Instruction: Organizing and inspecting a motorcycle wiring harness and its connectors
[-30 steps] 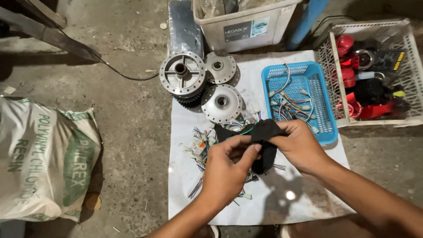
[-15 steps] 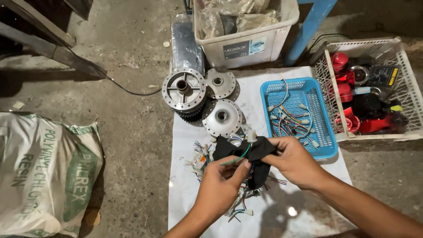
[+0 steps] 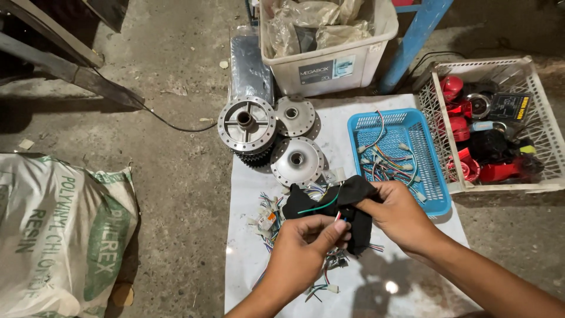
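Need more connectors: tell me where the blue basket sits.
In the head view, the blue basket lies right of centre on the white sheet, beside the white crate, just beyond the right hand.

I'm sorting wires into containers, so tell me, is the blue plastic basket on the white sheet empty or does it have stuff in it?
Not empty. The blue plastic basket holds a loose tangle of coloured wires with small white connectors, spread thinly over its bottom.

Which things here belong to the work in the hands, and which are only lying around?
In use:
- left hand, fingers pinching a green wire
- right hand, holding the black sleeve
- loose wires on the white sheet

Lying about:
- metal hubs
- blue basket
- white crate
- plastic tub
- sack
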